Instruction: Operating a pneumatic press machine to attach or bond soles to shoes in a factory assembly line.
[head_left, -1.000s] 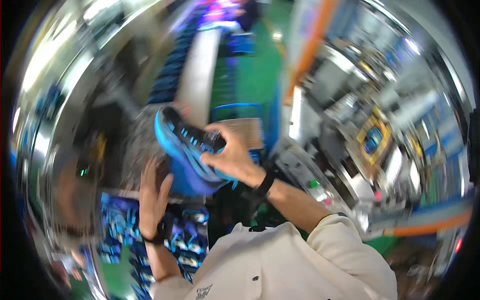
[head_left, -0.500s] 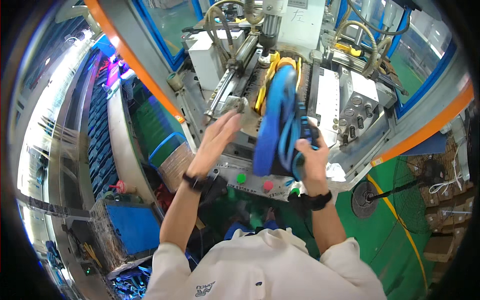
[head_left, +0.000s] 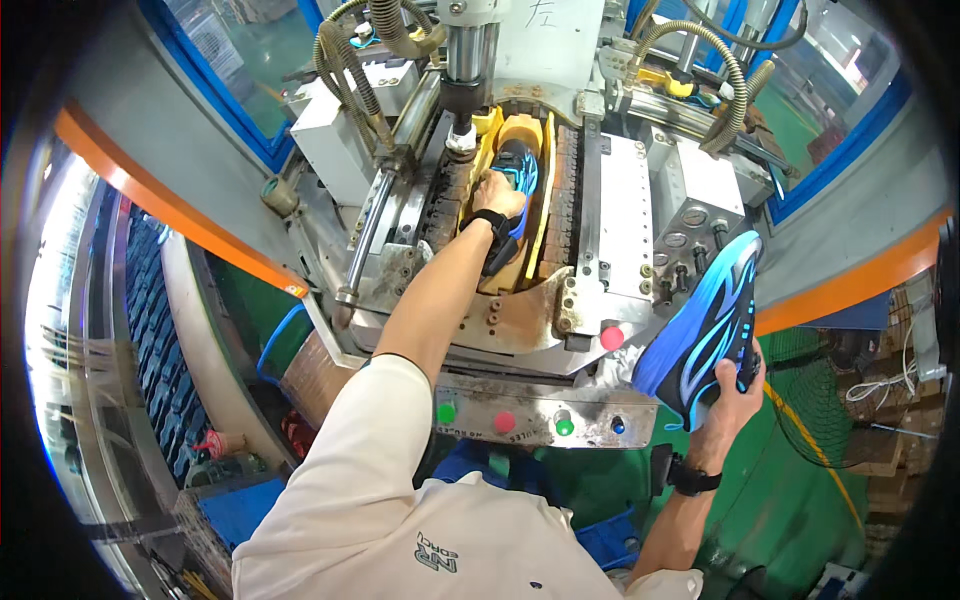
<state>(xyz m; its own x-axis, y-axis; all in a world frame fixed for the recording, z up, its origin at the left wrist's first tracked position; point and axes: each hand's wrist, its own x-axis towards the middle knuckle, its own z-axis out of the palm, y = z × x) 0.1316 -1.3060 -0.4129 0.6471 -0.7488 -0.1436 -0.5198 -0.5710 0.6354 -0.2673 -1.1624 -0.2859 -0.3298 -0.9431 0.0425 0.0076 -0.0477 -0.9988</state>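
Observation:
My right hand [head_left: 738, 395] grips a blue and black sports shoe [head_left: 700, 325] by its heel end, out to the right of the press, with the toe pointing up and away. My left arm reaches forward into the press [head_left: 500, 325]. There my left hand [head_left: 497, 197] is closed on a second blue and black shoe [head_left: 524, 172], which lies in a long cradle between yellow side pads [head_left: 545, 200]. The hand hides much of that shoe, and its fingertips are partly out of sight.
A vertical cylinder [head_left: 470, 60] hangs just left of the cradle. Push buttons line the front panel [head_left: 530, 408]. Gauges and knobs [head_left: 680, 240] stand at the right. An orange-edged frame [head_left: 180, 205] and a conveyor [head_left: 150, 330] are on the left, a floor fan [head_left: 815, 400] at the right.
My right hand has carried its shoe from in front of the press out to the right. My left hand, open before, has reached into the press and closed on the other shoe.

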